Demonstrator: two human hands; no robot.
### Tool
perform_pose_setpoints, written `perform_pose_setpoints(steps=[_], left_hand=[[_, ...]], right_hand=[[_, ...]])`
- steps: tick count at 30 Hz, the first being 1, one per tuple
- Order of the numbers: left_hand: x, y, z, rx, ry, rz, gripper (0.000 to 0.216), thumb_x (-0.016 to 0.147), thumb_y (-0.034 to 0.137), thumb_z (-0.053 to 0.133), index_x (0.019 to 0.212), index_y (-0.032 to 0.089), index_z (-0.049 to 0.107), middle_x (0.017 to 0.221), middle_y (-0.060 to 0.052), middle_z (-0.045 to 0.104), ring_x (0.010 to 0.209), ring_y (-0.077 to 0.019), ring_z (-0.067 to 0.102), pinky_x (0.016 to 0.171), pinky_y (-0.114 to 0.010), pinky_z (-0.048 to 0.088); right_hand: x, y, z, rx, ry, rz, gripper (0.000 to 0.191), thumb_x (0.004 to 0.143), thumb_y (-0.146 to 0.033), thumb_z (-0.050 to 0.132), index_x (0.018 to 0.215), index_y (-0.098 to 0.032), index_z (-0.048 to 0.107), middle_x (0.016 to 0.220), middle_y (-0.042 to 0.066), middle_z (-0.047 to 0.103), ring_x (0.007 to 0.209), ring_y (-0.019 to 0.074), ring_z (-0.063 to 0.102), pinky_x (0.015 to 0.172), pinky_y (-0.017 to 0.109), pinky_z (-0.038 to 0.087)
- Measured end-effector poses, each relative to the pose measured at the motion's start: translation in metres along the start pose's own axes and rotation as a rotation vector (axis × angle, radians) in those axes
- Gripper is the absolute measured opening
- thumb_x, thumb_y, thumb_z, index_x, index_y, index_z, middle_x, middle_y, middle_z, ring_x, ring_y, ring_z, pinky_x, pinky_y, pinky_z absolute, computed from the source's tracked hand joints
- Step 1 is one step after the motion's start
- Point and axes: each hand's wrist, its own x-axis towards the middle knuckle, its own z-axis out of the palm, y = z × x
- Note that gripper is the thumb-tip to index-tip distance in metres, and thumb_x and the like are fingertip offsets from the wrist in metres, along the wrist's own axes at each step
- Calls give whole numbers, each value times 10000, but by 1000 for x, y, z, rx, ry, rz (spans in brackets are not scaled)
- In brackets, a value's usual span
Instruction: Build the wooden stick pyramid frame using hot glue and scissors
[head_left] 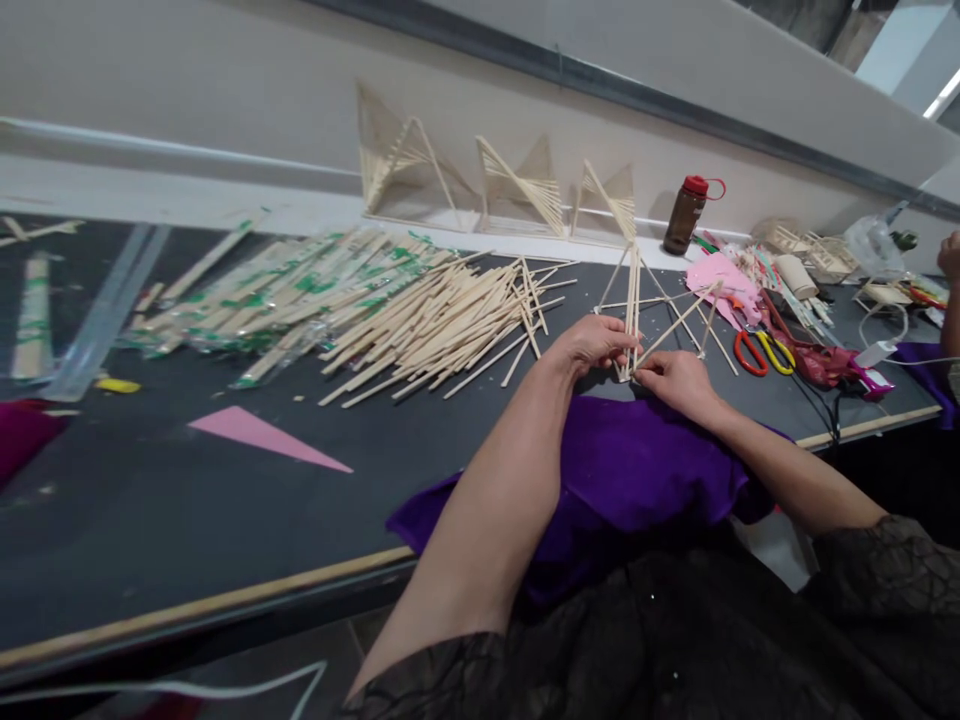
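Dark surface strewn with loose sticks; my left grip and right grip both pinch the stick frame at its base, just beyond the purple cloth.

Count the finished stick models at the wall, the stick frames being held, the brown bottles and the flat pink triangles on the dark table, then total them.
Stick models at the wall: 3
Stick frame in left hand and right hand: 1
Brown bottle: 1
Pink triangle: 1
Total: 6
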Motion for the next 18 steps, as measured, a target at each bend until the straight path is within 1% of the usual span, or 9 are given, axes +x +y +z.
perform_pose_setpoints(steps=[3, 6, 8, 13, 18], left_hand=[[0, -1, 0, -4, -6, -4, 90, 795, 60, 698, 735, 126, 691, 682, -42, 707, 442, -53, 532, 400, -187, 268], [0, -1, 0, -2, -11, -2, 103, 817, 63, 677, 732, 120, 681, 682, -39, 705, 437, -48, 532, 391, -180, 267], [0, -1, -1, -1, -12, -6, 100, 818, 63, 675, 735, 119, 679, 681, -37, 704, 436, -49, 535, 387, -179, 266], [0, -1, -1, 7, 0, -22, 80, 773, 47, 699, 757, 124, 688, 678, -31, 709, 444, -55, 537, 395, -186, 275], [0, 0, -2, 29, 18, -39, 84, 753, 54, 713, 746, 135, 690, 701, -38, 722, 461, -57, 532, 424, -196, 290]], right_hand=[[2, 1, 3, 123, 25, 37, 228, 853, -300, 620, 895, -188, 815, 796, 38, 771, 683, 150, 655, 610, 240, 381], [3, 1, 5, 245, -3, 87, 224, 846, -288, 628, 873, -158, 809, 661, 18, 719, 546, 112, 588, 549, 220, 372], [3, 1, 6, 287, -21, 99, 226, 847, -287, 627, 854, -148, 804, 610, 5, 687, 490, 93, 550, 521, 210, 364], [5, -1, 11, 378, -41, 136, 219, 841, -290, 632, 850, -147, 797, 593, -6, 668, 453, 73, 526, 492, 194, 365], [6, -2, 13, 385, -38, 153, 215, 837, -286, 627, 831, -146, 790, 594, -4, 672, 443, 68, 525, 484, 189, 364]])
